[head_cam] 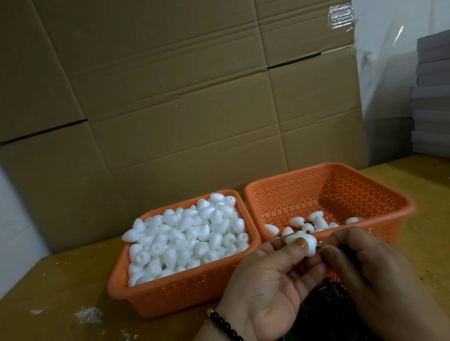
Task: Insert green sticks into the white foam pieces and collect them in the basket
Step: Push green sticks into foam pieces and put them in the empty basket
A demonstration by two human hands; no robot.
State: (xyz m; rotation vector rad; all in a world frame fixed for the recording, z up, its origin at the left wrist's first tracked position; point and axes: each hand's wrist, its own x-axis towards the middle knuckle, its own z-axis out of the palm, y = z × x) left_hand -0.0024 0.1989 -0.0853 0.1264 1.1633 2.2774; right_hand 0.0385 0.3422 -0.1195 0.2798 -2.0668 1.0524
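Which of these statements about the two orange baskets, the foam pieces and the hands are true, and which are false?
1. The left orange perforated plastic basket is heaped with white egg-shaped foam pieces. True.
2. The right orange perforated plastic basket is full to the rim. False: only a few pieces lie on its bottom.
3. The left hand pinches a white foam piece. True.
4. The right hand lies flat on the table. False: it holds a thin green stick at the foam piece.
5. A dark beaded bracelet is on the left wrist. True.
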